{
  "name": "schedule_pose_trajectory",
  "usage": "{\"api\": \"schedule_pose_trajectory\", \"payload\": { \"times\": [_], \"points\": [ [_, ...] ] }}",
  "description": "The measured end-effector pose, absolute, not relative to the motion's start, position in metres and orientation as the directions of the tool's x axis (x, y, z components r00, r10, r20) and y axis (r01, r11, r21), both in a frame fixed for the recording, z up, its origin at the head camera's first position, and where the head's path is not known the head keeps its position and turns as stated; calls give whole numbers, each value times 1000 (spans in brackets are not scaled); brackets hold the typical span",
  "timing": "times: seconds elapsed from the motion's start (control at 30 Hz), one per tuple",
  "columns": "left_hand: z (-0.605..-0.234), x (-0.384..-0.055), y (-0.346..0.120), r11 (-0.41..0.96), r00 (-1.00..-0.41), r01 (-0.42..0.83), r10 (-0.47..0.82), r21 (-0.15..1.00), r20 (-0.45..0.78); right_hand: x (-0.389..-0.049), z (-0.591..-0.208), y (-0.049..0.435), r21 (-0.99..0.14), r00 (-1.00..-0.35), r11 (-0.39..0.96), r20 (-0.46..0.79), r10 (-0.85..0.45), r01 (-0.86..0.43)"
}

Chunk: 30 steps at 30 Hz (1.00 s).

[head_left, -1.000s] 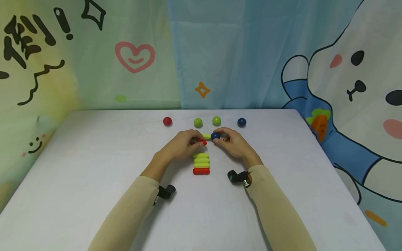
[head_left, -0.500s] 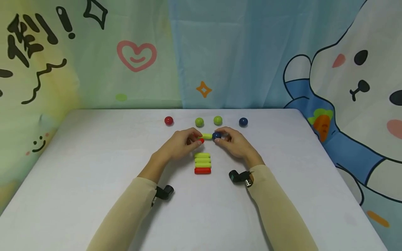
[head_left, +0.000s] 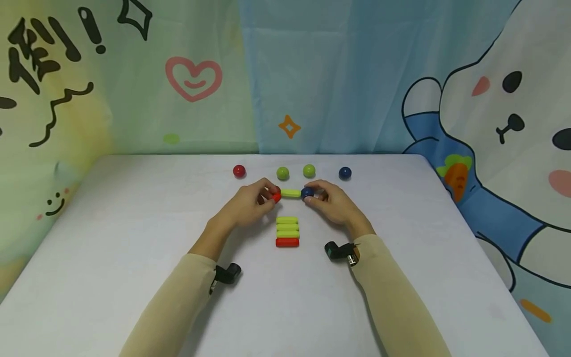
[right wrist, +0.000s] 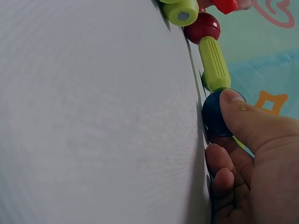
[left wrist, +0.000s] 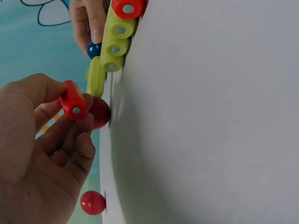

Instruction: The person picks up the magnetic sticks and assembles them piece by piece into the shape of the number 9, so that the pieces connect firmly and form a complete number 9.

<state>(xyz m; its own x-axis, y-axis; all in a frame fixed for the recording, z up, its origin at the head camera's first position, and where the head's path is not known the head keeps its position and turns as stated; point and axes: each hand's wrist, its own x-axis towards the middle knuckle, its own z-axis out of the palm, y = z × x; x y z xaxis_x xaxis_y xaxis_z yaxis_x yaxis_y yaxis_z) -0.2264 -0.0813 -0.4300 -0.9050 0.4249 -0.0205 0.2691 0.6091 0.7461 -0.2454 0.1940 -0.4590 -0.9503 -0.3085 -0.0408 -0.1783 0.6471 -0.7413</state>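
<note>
My left hand (head_left: 250, 202) pinches a short red magnetic rod (left wrist: 73, 100) between thumb and fingers, its grey end showing in the left wrist view. Right beside that rod, a dark red ball (right wrist: 203, 28) sits at the left end of a ribbed light-green rod (right wrist: 215, 65). At the green rod's other end is a dark blue ball (right wrist: 216, 114), gripped by the thumb and fingers of my right hand (head_left: 332, 202). Ball, rod and ball form one line across the table. In the head view, the left fingers partly hide the red ball.
Nearer me on the white table (head_left: 285, 307) lie several light-green rods (head_left: 287, 227) side by side, with a red rod (head_left: 287, 242) in front. Along the back stand a red ball (head_left: 239, 171), two green balls (head_left: 283, 173) and a blue ball (head_left: 345, 173).
My left hand has moved left and slightly away from me with the red rod, uncovering the green rod's left end and the red ball there. My right hand stays on the blue ball.
</note>
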Motion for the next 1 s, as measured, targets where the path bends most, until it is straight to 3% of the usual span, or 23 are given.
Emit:
{"api": "schedule_pose_trajectory", "payload": {
  "times": [0.43,1.0],
  "points": [
    [-435,-224,-96,593,-897,315,440,741,29,-245,-459,193,-736,-949,652,-41,-312,-183],
    [-439,-219,-99,655,-909,283,417,701,-23,-245,-458,192,-732,-955,663,-58,-292,-158]
  ]
}}
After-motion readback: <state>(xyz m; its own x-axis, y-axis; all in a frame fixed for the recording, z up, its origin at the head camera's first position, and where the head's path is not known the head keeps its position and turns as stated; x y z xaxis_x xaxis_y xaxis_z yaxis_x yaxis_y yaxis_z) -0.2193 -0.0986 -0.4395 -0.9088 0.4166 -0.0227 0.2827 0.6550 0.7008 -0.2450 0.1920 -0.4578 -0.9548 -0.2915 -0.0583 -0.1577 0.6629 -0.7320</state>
